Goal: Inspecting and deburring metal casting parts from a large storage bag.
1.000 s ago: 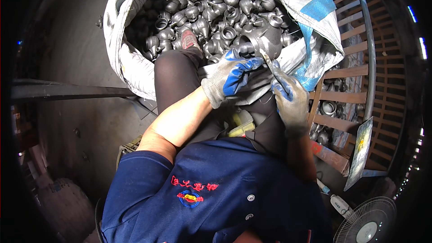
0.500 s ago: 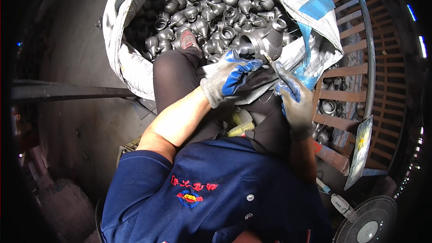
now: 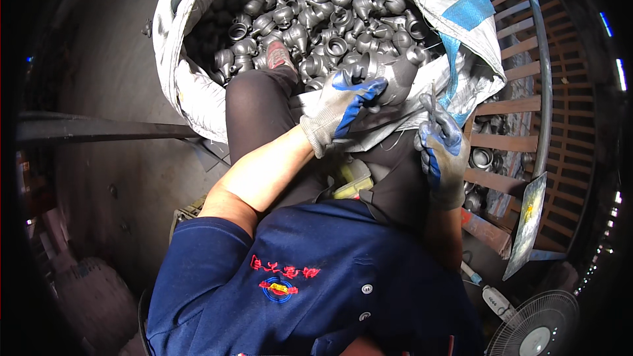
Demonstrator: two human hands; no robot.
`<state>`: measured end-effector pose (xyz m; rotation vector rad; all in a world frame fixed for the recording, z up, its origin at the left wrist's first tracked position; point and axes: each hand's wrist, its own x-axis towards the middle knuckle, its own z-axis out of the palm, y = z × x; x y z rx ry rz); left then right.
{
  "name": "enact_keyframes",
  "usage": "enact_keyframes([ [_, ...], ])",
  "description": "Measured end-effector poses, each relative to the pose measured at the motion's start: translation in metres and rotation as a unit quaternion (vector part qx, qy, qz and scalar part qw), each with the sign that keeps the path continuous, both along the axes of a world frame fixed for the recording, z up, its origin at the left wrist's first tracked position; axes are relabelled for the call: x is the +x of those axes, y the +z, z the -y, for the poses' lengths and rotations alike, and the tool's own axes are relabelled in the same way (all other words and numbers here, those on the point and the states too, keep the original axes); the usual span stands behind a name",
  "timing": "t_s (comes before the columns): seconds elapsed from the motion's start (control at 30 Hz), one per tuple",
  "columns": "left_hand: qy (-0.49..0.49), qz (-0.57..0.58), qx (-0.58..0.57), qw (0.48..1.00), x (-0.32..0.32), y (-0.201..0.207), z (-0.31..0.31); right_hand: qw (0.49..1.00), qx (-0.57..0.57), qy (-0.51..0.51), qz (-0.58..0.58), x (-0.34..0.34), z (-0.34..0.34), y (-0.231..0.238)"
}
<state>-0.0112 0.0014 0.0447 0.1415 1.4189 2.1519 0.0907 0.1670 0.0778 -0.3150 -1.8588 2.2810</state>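
My left hand [image 3: 344, 107], in a grey glove with blue coating, is closed on a dark grey bulb-shaped metal casting [image 3: 399, 80]. The casting tilts with its narrow neck up and to the right, and my fingers reach around its wide collar end. To the right of it and apart from it, my right hand [image 3: 443, 148], gloved alike, is closed around a thin stick-like tool [image 3: 432, 94] that points upward. The tool's exact kind cannot be made out. Beyond both hands, a white woven bulk bag [image 3: 175, 72] holds many similar castings [image 3: 297, 36].
My foot in a reddish shoe [image 3: 279, 57] rests among the castings. On the right stands a rusty slatted metal cage [image 3: 504, 142] with more castings inside. A fan [image 3: 535, 339] is at the lower right. A dark metal bar [image 3: 105, 132] crosses the left side.
My right hand has drawn the tool away from the casting, to the right and slightly down. In my left hand the casting has turned and moved slightly right and down.
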Motion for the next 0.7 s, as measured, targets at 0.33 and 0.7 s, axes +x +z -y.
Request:
enact_keyframes([
  [0.33,-0.082,-0.062,-0.131,0.986,0.001,0.01,0.003,0.996,-0.009,-0.078,-0.029,-0.011,0.008,0.005],
  [0.7,-0.137,-0.165,-0.09,0.972,0.0,-0.001,0.004,0.994,0.106,-0.011,0.005,-0.011,0.0,0.011],
])
